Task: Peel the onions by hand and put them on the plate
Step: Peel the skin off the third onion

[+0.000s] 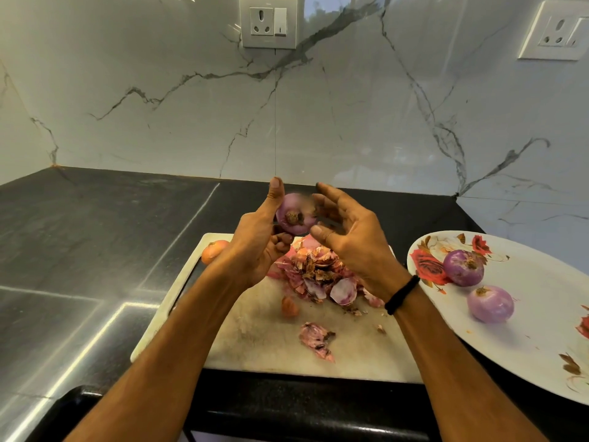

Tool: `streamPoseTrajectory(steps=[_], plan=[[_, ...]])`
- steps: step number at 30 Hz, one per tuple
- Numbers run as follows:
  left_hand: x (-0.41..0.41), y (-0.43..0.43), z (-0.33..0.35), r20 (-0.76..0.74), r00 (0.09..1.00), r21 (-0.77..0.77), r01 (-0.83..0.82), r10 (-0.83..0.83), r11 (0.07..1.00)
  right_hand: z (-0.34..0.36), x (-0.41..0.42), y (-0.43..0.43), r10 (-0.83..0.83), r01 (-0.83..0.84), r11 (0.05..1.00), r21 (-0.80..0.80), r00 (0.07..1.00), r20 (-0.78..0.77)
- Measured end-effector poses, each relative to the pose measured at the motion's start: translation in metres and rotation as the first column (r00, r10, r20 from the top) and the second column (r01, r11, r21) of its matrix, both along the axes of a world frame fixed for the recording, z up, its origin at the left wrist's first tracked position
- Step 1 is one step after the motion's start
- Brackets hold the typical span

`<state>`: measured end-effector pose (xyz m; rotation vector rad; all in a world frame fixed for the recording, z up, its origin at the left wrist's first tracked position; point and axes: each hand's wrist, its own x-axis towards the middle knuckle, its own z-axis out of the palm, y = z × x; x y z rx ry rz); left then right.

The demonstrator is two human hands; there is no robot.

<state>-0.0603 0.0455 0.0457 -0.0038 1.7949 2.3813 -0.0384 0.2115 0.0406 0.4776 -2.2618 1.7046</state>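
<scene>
The left grip (pixel 255 250) held an onion (pixel 294 215) above the board (pixel 255 333); the right grip (pixel 353 247) was open beside it.

Bare forearms (pixel 178 330), black wristband (pixel 402 294) on right

Three peeled onions: raised onion (pixel 294 215) at centre, darker onion (pixel 463 267) and paler onion (pixel 490 304) at right. One unpeeled onion (pixel 214 250), centre left. One plate (pixel 526 346). One cutting board (pixel 255 339). Two wall sockets: centre socket (pixel 268 22) at top, corner socket (pixel 556 31) at upper right.
</scene>
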Motion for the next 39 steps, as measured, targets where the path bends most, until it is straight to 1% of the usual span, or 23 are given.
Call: streamPoseTrajectory(steps=[2, 5, 8, 10, 12, 14, 16, 18, 20, 23, 25, 28, 30, 39], plan=[[0.0005, -0.0013, 0.0000, -0.039, 0.999, -0.037, -0.010, 0.008, 0.999, 0.0001, 0.0010, -0.0020, 0.047, -0.048, 0.999, 0.024, 0.999, 0.020], [0.0018, -0.0008, 0.0000, -0.108, 0.994, -0.126, -0.045, 0.031, 0.991, 0.0010, 0.0013, -0.0029, 0.064, -0.065, 0.997, 0.045, 0.998, 0.023], [0.0012, 0.0001, -0.0009, -0.188, 0.978, -0.200, -0.126, 0.088, 0.972, 0.0015, 0.0021, -0.0062, 0.095, -0.096, 0.993, 0.063, 0.995, 0.008], [-0.0007, -0.0011, -0.0024, -0.252, 0.961, -0.193, -0.166, 0.114, 0.967, 0.0017, 0.0035, -0.0089, 0.106, -0.105, 0.993, 0.045, 0.994, -0.009], [-0.0004, -0.0012, -0.0027, -0.341, 0.934, -0.177, -0.175, 0.107, 0.968, 0.0025, 0.0038, -0.0085, 0.074, -0.074, 0.997, -0.002, 0.997, -0.030], [0.0027, -0.0014, -0.0008, -0.475, 0.876, -0.212, -0.209, 0.086, 0.955, 0.0028, 0.0028, -0.0055, 0.027, -0.028, 0.999, -0.038, 0.999, -0.043], [0.0044, -0.0019, 0.0011, -0.604, 0.796, -0.251, -0.237, 0.040, 0.939, 0.0024, 0.0015, -0.0034, -0.011, 0.010, 1.000, -0.027, 0.999, -0.053], [0.0019, -0.0026, -0.0002, -0.702, 0.712, -0.318, -0.275, -0.030, 0.907, 0.0017, 0.0009, -0.0031, -0.036, 0.036, 0.999, -0.008, 0.998, -0.058], [-0.0017, -0.0027, -0.0030, -0.764, 0.641, -0.377, -0.352, -0.073, 0.856, 0.0011, 0.0005, -0.0036, -0.049, 0.049, 0.999, -0.003, 0.997, -0.058], [-0.0034, -0.0025, -0.0056, -0.812, 0.580, -0.372, -0.432, -0.062, 0.821, 0.0014, 0.0002, -0.0045, -0.057, 0.057, 0.998, 0.000, 0.997, -0.047], [-0.0033, -0.0032, -0.0056, -0.805, 0.592, -0.343, -0.439, -0.019, 0.830, 0.0008, 0.0005, -0.0052, -0.055, 0.054, 0.999, -0.006, 0.997, -0.048], [-0.0014, -0.0043, -0.0040, -0.726, 0.687, -0.296, -0.349, 0.027, 0.889, 0.0007, 0.0005, -0.0052, -0.059, 0.059, 0.998, -0.016, 0.997, -0.052], [-0.0008, -0.0043, -0.0041, -0.700, 0.713, -0.293, -0.332, 0.035, 0.897, 0.0008, 0.0000, -0.0048, -0.060, 0.060, 0.998, -0.008, 0.997, -0.057], [-0.0017, -0.0022, -0.0067, -0.706, 0.705, -0.306, -0.382, 0.061, 0.872, 0.0007, 0.0011, -0.0055, -0.077, 0.080, 0.996, 0.032, 0.995, -0.068]])
